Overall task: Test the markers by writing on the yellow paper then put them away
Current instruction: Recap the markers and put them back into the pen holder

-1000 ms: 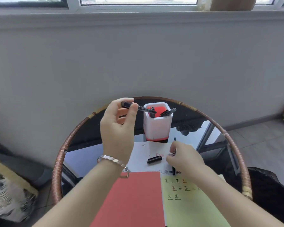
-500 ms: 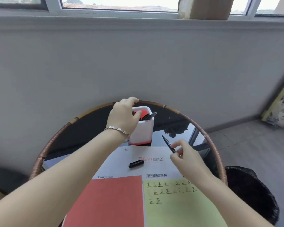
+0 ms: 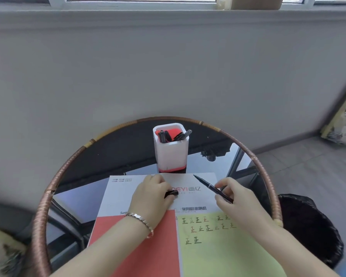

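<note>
My right hand [image 3: 240, 200] holds an uncapped black marker [image 3: 210, 186], tip pointing up and left over the white booklet [image 3: 118, 196]. My left hand [image 3: 152, 196] rests on the booklet with its fingers closed on the black marker cap [image 3: 171, 193]. The yellow paper [image 3: 224, 254] lies at the front right, with several handwritten characters in different colours. A white pen holder [image 3: 171, 154] with a red base stands behind the booklet and holds several markers.
A red sheet [image 3: 136, 250] lies left of the yellow paper. Everything sits on a round glass table with a woven rim [image 3: 48, 196]. A black bin [image 3: 308, 226] stands to the right below the table. The grey wall runs close behind.
My left hand put a marker into the pen holder, then came down onto the booklet and closed on the loose cap. My right hand kept the uncapped marker, lifted off the paper.
</note>
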Demonstrator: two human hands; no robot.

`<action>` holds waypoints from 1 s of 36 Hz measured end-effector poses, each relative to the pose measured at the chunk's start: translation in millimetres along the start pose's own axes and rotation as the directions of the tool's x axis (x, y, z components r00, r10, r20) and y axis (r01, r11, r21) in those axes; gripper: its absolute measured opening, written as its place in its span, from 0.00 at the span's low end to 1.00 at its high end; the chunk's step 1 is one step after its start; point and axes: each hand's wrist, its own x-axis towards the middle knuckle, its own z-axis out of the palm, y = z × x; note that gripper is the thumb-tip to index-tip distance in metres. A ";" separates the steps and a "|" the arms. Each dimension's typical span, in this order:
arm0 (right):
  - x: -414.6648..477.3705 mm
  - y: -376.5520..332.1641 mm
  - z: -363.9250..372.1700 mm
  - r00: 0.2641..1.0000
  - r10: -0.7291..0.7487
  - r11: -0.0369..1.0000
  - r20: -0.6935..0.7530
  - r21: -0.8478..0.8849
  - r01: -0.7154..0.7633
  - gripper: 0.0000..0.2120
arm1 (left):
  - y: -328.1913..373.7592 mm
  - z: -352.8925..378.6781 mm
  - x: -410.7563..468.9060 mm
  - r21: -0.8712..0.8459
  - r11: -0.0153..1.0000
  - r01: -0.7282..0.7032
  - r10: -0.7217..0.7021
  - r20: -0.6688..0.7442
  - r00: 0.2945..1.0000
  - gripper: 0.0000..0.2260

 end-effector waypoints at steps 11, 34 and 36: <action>-9.0 -4.9 -12.5 0.991 -0.112 0.985 -0.070 0.123 0.120 0.06 | 25.0 -30.2 -6.3 -0.760 0.606 0.233 -0.346 0.012 0.938 0.05; -21.7 -26.5 -19.2 0.948 -0.290 0.939 -0.131 0.154 0.309 0.07 | 40.1 -45.6 -9.6 -0.917 0.279 0.286 -0.388 0.165 0.907 0.05; -21.9 -26.4 -18.4 0.950 -0.286 0.938 -0.123 0.164 0.304 0.07 | 39.8 -45.3 -10.2 -0.908 0.308 0.282 -0.378 0.155 0.913 0.05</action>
